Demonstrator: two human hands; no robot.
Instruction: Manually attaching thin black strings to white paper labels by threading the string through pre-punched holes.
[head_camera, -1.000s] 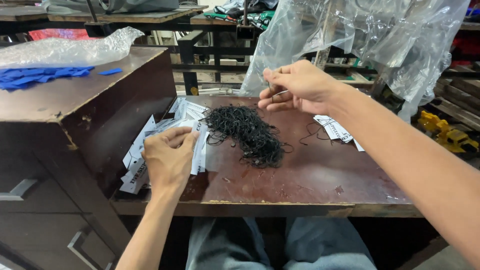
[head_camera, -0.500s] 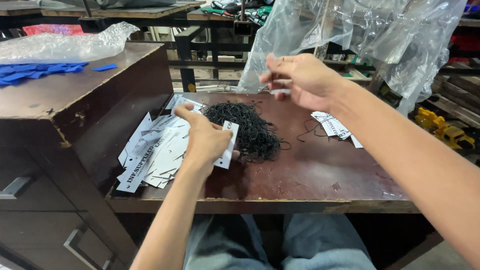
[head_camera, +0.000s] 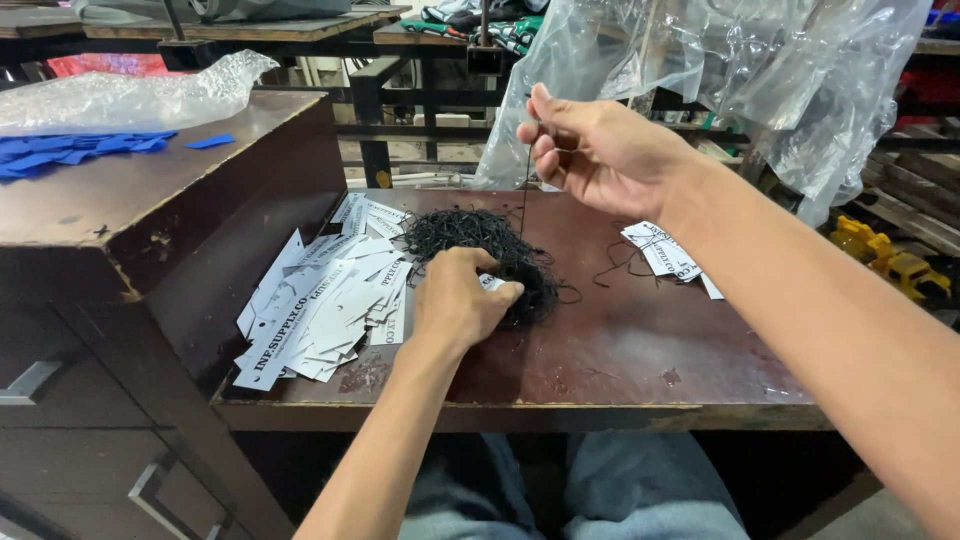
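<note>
The right hand (head_camera: 600, 150) is raised above the far side of the brown table (head_camera: 640, 350), palm turned inward, thumb and forefinger pinched on a thin black string (head_camera: 524, 195). That string hangs close to vertical, its long axis running straight down from the pinch to the heap of black strings (head_camera: 480, 245) lying near the middle of the tabletop. The left hand (head_camera: 458, 300) rests low on the near edge of the heap, knuckles up, fingers curled around a small white tag (head_camera: 490, 283), of which only a corner shows. A spread of white printed tags (head_camera: 320, 295) lies fanned beside the left hand, toward a taller dark cabinet (head_camera: 120, 220). On the cabinet top sit blue cut pieces (head_camera: 70, 155) and a crumpled clear bag (head_camera: 130, 95). A few more tags (head_camera: 665, 250) with loose strings lie under the right forearm. Clear plastic sheeting (head_camera: 760, 70) hangs behind the table. The tabletop is worn and chipped along its front edge.
</note>
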